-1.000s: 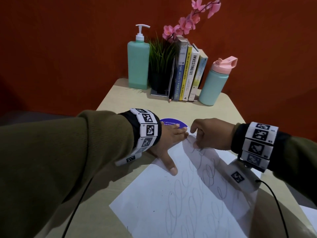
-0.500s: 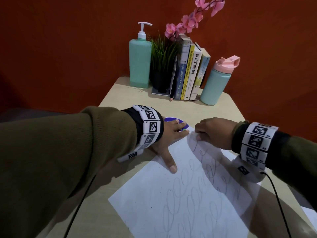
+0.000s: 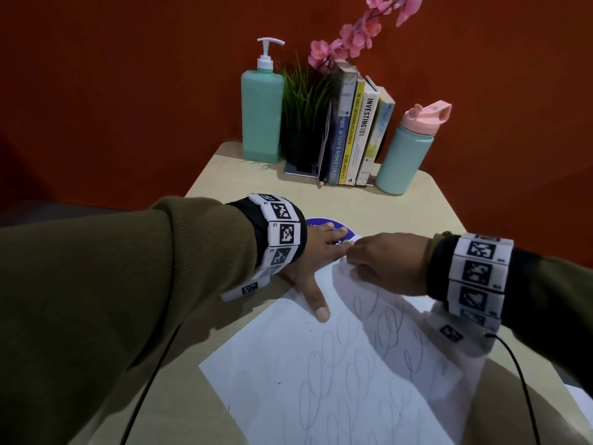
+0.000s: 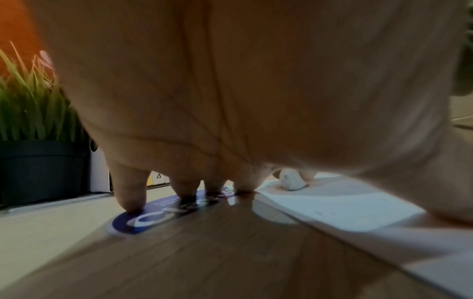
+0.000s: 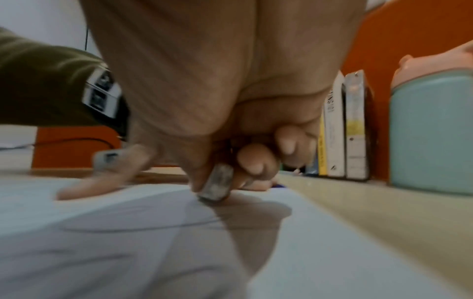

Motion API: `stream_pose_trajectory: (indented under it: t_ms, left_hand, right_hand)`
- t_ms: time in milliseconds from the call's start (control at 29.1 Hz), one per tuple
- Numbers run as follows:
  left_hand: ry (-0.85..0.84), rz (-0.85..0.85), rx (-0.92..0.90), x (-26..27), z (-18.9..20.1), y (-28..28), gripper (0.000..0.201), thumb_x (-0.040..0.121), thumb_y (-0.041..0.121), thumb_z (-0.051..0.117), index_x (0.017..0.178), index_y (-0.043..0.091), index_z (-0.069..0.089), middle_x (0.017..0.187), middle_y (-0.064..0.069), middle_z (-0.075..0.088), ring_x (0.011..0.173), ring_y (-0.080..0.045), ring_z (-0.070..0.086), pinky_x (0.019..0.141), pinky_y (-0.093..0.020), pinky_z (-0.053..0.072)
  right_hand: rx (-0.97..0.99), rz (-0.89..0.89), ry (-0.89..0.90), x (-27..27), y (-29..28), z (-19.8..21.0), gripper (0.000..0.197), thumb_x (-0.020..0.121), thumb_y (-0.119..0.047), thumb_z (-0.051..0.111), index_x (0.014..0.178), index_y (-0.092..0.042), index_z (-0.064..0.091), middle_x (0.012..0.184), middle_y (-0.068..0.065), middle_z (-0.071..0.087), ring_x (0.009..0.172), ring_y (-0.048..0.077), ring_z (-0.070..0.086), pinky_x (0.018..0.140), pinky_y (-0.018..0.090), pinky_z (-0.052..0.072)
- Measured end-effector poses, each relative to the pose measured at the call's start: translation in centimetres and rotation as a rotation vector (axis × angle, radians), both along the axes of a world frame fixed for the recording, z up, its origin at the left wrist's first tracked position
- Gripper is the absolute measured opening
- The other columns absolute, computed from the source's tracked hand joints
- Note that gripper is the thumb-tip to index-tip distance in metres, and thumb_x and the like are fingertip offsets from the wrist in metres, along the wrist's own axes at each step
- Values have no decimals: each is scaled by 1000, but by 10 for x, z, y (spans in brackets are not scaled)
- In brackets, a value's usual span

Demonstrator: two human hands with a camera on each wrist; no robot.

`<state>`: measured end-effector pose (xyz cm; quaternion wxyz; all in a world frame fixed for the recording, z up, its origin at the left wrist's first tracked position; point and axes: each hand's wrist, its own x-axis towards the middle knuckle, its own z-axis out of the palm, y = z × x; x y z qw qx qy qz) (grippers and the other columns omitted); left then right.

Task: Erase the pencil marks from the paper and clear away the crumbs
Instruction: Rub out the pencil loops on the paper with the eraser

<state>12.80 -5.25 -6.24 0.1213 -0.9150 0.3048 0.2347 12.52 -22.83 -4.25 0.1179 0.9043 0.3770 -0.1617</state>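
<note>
A white sheet of paper (image 3: 288, 364) covered with looping pencil marks (image 3: 378, 329) lies on the light wooden table (image 3: 401, 210). My left hand (image 3: 314, 252) lies flat with straight fingers spread, its thumb on the paper's far corner and its fingertips (image 4: 130, 204) on a round blue sticker (image 4: 153, 218). My right hand (image 3: 385, 264) is curled over the paper's far edge and pinches a grey, smudged eraser (image 5: 216, 183), whose lower end touches the paper (image 5: 128, 232). The same eraser (image 4: 291, 182) shows past my left palm. A few dark crumbs (image 3: 282, 382) dot the sheet.
At the table's back stand a teal pump bottle (image 3: 261, 117), a potted grass plant (image 3: 305, 123) with pink flowers, a row of books (image 3: 356, 133) and a teal water bottle (image 3: 407, 155) with a pink lid. A pencil (image 3: 321, 183) leans there. Black cables trail from both wrists.
My right hand has slid left along the paper's far edge, closer to my left hand's fingertips. The left hand stays pressed on the paper's corner.
</note>
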Motion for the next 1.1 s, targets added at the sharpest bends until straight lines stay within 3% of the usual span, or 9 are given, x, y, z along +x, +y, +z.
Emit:
stream_pose_trajectory:
  t_ms: [137,206,309,446,618,790,927,1098]
  left_hand:
    - [-16,14,-5,0,-2,0,132,63,84,61,155,25,-14,163,-2,-18,150,-23,-14,118,-55,4]
    - [-14,4,-2,1,-3,1,134,60,87,60,154,27,-15,163,-2,-19,150,-23,-14,119,-56,5]
    - [-3,9,-6,2,-2,1,135,60,86,61,155,26,-14,163,-1,-19,150,-23,-14,118,-55,4]
    - [-16,28,-3,-3,1,0,131,65,82,62,155,24,-14,163,-1,-18,150,-21,-13,118,-52,4]
    - [0,40,1,-2,2,1,131,64,83,61,154,26,-15,163,1,-20,150,-20,-14,119,-51,4]
    - [-9,31,3,-4,4,0,130,66,81,61,155,24,-14,163,0,-18,150,-21,-13,119,-51,4]
    - [-9,30,17,-4,5,-1,130,65,83,60,155,24,-14,163,0,-19,150,-22,-13,119,-50,5]
    - [-8,23,26,-5,7,-2,129,67,82,60,155,24,-14,163,0,-18,150,-21,-13,119,-49,5]
  right_hand:
    - [-64,-107,-91,22,-7,8,16,99,-30,41,101,-21,54,104,2,59,96,23,57,88,41,49]
    - [-49,-25,-53,7,0,5,21,98,-28,42,112,-20,56,108,1,58,98,22,57,87,38,48]
    - [-46,65,30,-10,-2,-1,21,98,-31,42,109,-20,56,107,0,56,92,20,54,83,35,47]
    - [-109,-60,-124,20,-21,10,15,98,-31,40,96,-22,51,95,-1,51,96,24,56,85,39,48]
    - [-154,140,-103,-8,-20,-4,26,99,-36,37,114,-20,51,110,-1,52,97,24,57,71,30,39]
    - [-196,35,-246,12,-28,5,27,99,-34,37,115,-19,51,109,1,53,84,22,54,72,34,49]
    - [-176,198,-176,-20,-16,-6,25,99,-33,36,113,-18,50,111,2,51,92,29,60,69,35,44]
    - [-247,32,-236,9,-21,10,28,99,-32,36,116,-18,52,109,1,54,81,20,51,73,33,49]
